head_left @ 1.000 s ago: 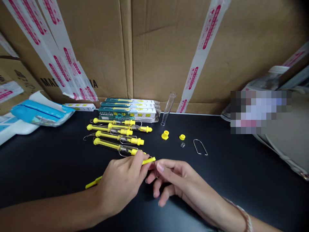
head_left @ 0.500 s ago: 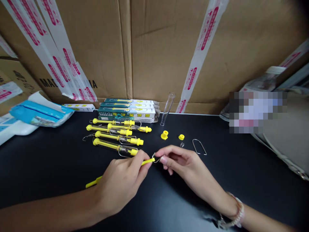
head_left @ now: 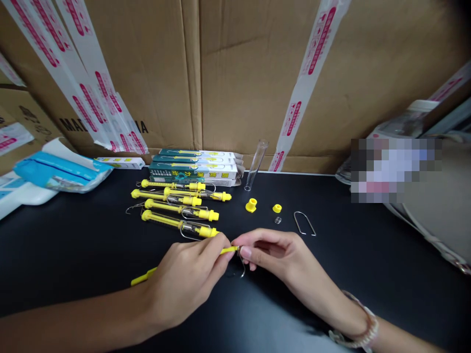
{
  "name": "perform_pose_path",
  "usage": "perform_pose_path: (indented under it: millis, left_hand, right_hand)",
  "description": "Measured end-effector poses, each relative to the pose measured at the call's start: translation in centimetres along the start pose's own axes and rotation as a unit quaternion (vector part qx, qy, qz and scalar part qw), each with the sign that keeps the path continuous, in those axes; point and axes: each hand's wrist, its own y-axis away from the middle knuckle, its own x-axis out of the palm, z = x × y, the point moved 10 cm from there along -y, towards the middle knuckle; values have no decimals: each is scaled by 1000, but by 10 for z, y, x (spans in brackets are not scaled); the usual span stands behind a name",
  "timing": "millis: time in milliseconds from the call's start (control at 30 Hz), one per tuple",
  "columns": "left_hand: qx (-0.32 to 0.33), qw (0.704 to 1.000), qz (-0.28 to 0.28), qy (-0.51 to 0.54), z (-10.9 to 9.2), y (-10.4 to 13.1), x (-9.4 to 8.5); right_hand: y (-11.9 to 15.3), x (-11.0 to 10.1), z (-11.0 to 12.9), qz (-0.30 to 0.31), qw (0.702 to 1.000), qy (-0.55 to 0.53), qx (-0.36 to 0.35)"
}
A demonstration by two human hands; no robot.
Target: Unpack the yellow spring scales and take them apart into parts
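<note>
My left fingers (head_left: 212, 250) grip a yellow rod (head_left: 228, 250); my right fingers (head_left: 255, 256) pinch a wire hook (head_left: 243, 266) at its tip.

Single view from a head-worn camera, set at 6 o'clock on the wearer's side of the desk (head_left: 331, 274) and looking forward and down towards 12. The fingers (head_left: 212, 249), seen from above and behind at close range, fall below centre; the left forearm (head_left: 91, 316) enters from 8 o'clock, the right forearm (head_left: 395, 336) from 4. Cardboard (head_left: 250, 88) closes the field at 12 o'clock.
</note>
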Motion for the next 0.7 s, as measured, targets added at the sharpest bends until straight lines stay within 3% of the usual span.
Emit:
perform_pose_path:
  millis: [167, 367, 467, 567, 700]
  left_hand:
    - [-12, 999, 4, 50, 3, 2, 2]
    - [-23, 998, 4, 65, 6, 3, 2]
    - [-14, 999, -1, 53, 3, 2, 0]
    - [-13, 999, -7, 39, 3, 1, -1]
    - [-15, 999, -14, 31, 4, 1, -2]
  right_hand:
    - [1, -4, 8, -21, 999, 25, -26]
    - [-1, -51, 50, -114, 980, 121, -110]
    - [-7, -62, 53, -95, 978, 165, -81]
    - [-11, -55, 44, -42, 969, 239, -50]
    - [2, -22, 41, 21, 904, 414, -104]
